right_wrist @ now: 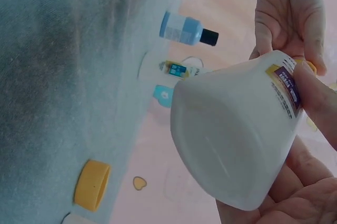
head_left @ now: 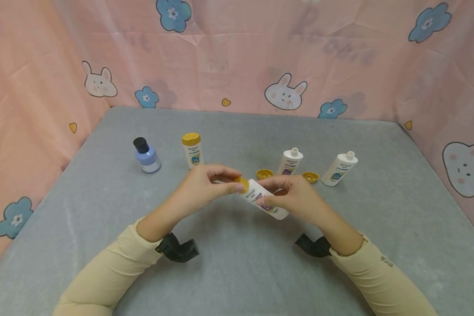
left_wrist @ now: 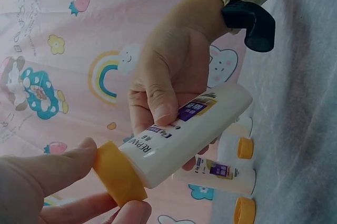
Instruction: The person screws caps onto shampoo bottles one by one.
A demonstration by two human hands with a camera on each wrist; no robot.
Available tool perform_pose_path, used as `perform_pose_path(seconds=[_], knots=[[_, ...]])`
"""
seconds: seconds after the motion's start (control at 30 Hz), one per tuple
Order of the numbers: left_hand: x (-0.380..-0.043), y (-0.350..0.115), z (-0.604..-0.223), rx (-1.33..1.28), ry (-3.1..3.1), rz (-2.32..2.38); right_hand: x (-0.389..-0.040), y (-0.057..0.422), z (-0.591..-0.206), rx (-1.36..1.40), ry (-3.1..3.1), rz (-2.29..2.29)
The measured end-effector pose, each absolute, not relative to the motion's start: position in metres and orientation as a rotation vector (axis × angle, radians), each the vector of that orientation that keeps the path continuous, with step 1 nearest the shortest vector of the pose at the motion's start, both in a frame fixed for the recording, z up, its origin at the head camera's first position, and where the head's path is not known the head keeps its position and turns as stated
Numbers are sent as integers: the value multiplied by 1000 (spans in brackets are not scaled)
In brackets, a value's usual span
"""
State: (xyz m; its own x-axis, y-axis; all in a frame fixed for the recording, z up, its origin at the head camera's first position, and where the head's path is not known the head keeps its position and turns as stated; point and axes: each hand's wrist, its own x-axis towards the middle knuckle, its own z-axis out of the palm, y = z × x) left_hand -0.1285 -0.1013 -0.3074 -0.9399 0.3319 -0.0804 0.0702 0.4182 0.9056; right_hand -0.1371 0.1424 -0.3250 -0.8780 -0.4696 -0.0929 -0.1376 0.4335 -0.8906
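Note:
Between both hands a white shampoo bottle (head_left: 265, 199) with a purple label is held tilted above the table. My left hand (head_left: 199, 188) pinches its gold cap (left_wrist: 120, 174) between thumb and fingers; the cap sits at the bottle's neck end. My right hand (head_left: 300, 197) grips the bottle's body, thumb across the label and fingers behind. In the right wrist view the bottle's broad base (right_wrist: 221, 139) faces the camera. Behind the hands stands another white bottle (head_left: 290, 161) with its neck bare, and a loose gold cap (head_left: 265, 174) lies beside it.
To the right, a capless white bottle (head_left: 339, 169) with a blue label stands near a second loose gold cap (head_left: 310, 177). A gold-capped white bottle (head_left: 192, 150) and a blue bottle (head_left: 147, 156) with a black cap stand at the left. A pink patterned curtain (head_left: 229, 57) borders the grey table (head_left: 237, 272).

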Motion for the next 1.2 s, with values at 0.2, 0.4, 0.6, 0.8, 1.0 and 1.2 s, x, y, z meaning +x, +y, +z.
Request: perform_pose_path(seconds=[0.2,0.4,0.6,0.8,1.0,1.2], knots=[[-128,-103,-307,399,2404,1539,-138,143,-325,-535,2366,-1413],[-127,-103,-305,461,2379,1556,-138,143,-324,-537,2375,-1399],[-128,-103,-305,463,2327,1611,-139,143,-324,-519,2386,-1391],[-131,-103,-306,347,2384,1626,-139,143,-324,-514,2388,-1397],[-130,-100,-307,337,2406,1589,-138,142,-323,-524,2396,-1384],[-129,-99,-307,376,2415,1579,-138,142,-323,-528,2387,-1391]])
